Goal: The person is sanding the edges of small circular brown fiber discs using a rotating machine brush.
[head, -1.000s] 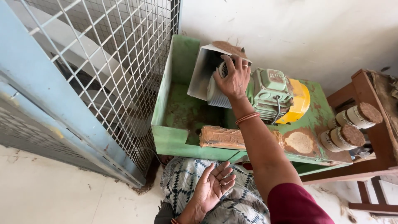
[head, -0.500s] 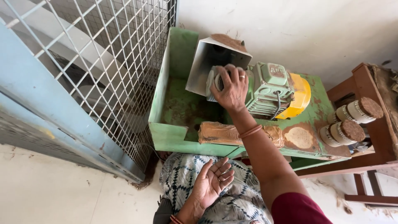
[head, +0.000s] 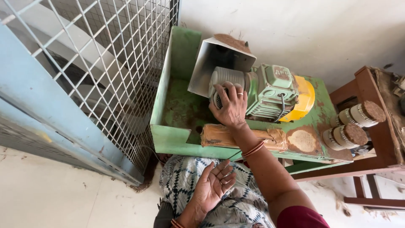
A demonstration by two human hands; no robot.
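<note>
Right hand lies spread, fingers loose, on the ribbed silver end of the motor, grasping nothing. The motor is green with a yellow cap, dusty, sitting on the green tabletop beside a grey metal chute. Left hand rests released, palm up, on patterned cloth.

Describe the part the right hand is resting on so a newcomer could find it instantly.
Start at the green metal tray beside the wire mesh panel. On it sits a green motor with a yellow end cap. The right hand rests on the ribbed silver-grey drum at the motor's opposite end, below the open sheet-metal chute; nothing else there is round, pale and ribbed.
</note>
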